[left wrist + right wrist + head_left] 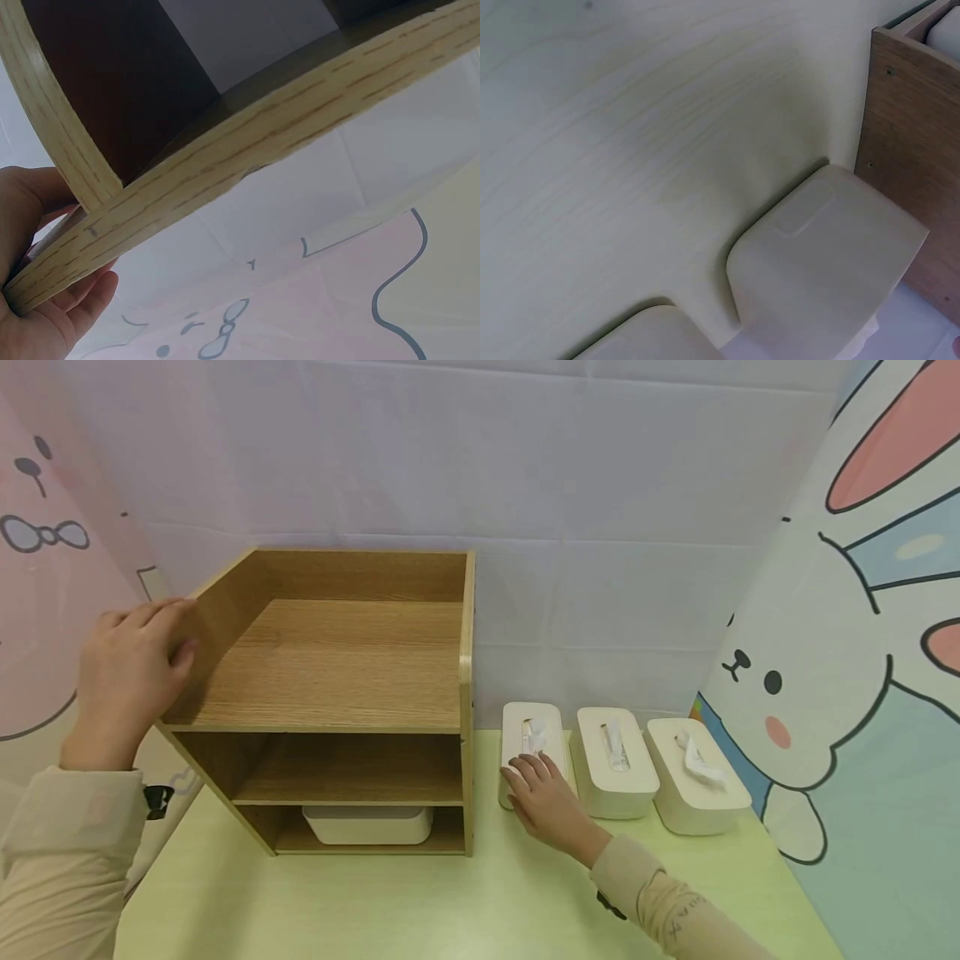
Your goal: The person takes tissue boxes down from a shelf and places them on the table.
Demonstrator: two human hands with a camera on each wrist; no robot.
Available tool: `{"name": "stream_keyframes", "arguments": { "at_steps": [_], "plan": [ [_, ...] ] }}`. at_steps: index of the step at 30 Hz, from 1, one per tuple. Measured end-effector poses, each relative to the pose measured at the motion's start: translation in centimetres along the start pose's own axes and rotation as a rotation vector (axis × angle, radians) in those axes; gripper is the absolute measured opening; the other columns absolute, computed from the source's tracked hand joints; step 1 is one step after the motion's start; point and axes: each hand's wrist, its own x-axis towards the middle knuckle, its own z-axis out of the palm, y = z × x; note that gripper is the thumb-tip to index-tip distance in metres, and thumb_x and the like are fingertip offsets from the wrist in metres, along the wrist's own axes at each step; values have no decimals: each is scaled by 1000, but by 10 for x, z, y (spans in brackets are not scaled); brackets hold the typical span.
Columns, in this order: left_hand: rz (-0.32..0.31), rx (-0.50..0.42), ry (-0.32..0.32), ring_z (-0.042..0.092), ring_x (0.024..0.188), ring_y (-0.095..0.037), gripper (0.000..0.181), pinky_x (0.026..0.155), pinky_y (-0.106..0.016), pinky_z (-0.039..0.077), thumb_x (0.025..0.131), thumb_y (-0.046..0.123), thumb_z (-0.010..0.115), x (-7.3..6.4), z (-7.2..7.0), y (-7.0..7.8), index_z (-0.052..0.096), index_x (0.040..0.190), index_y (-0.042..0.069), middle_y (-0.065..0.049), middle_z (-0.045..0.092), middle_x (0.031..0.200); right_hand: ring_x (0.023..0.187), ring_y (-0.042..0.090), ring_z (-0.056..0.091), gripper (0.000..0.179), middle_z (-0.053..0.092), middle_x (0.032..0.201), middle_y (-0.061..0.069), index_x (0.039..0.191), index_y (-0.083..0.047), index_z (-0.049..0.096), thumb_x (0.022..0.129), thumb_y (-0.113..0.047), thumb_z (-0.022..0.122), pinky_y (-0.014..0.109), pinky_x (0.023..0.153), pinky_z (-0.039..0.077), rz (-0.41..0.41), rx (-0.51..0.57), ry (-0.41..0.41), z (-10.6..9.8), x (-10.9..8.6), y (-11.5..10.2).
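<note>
My left hand (135, 664) grips the upper left side panel of a wooden desk shelf (360, 660). In the left wrist view, the thumb and fingers lie on either side of the panel edge (247, 139). My right hand (551, 802) is over the front of the leftmost white tissue box (540, 714), its fingers slightly bent and spread across the lid. That box (825, 262) stands beside the shelf's right side panel (911, 142) in the right wrist view, where only a fingertip shows at the edge. A tissue pokes from its slot.
Two more tissue boxes, a middle one (622, 760) and a right one (701, 785), stand in a row to the right. A white container (367, 827) sits in the shelf's bottom compartment. The pale green table (480, 910) meets a white-draped wall (637, 568) behind.
</note>
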Motion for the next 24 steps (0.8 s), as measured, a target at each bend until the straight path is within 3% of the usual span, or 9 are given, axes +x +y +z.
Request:
{"name": "stream_keyframes", "arguments": {
  "at_steps": [9,16,24],
  "plan": [
    [-3,3,4,49,96,-47,37,86,-56,37,77,0,59,0,-1,1,57,114,-1,-26,60,112,102,25,57,39,60,109,8,112,-7,55,97,-23,23,41,90,49,-150,-8,10,-11,9,-28],
    [-10,14,-7,48,95,-48,37,85,-57,38,77,2,59,0,-1,1,57,114,-1,-26,59,112,97,22,58,33,61,102,6,103,-9,58,93,-19,28,38,86,50,-265,7,33,-18,12,-50],
    [-10,8,-1,48,96,-48,38,86,-56,37,77,2,59,0,0,0,57,115,-1,-26,60,112,98,18,56,29,60,103,3,105,-10,57,88,-18,36,31,86,48,-356,25,5,-15,10,-69]
  ]
}}
